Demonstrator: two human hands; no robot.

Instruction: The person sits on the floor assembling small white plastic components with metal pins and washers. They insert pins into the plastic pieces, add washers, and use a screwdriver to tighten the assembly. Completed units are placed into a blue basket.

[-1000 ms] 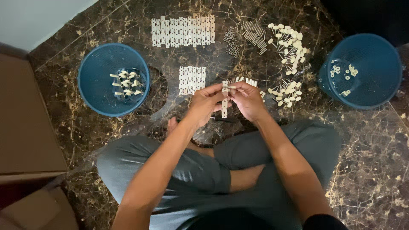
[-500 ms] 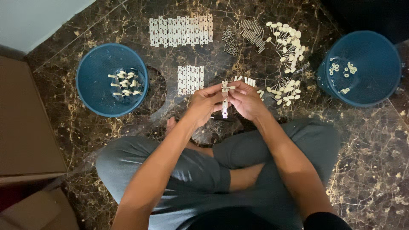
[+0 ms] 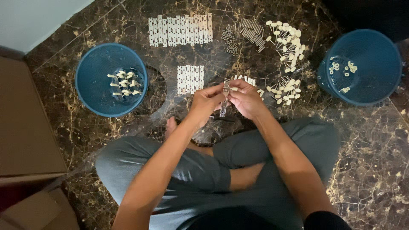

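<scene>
I sit cross-legged on a dark marble floor. My left hand point(image 3: 207, 102) and my right hand point(image 3: 246, 99) meet in front of my knees, both pinching a narrow white strip point(image 3: 224, 102) held upright between them. My right fingers press a small cream piece at the strip's top. Just beyond my hands lies a small stack of white strips point(image 3: 190, 79), and further off a longer row of white strips point(image 3: 180, 30). Cream pegs point(image 3: 286, 42) are scattered to the right of my hands.
A blue basket point(image 3: 89, 91) at the left holds several assembled cream pieces. Another blue basket point(image 3: 383, 81) at the right holds a few small rings. Metal springs point(image 3: 249, 30) lie at the far middle. Cardboard boxes point(image 3: 25, 127) stand along the left edge.
Both hands stay together on the strip; it has shifted only slightly. The view has barely moved.
</scene>
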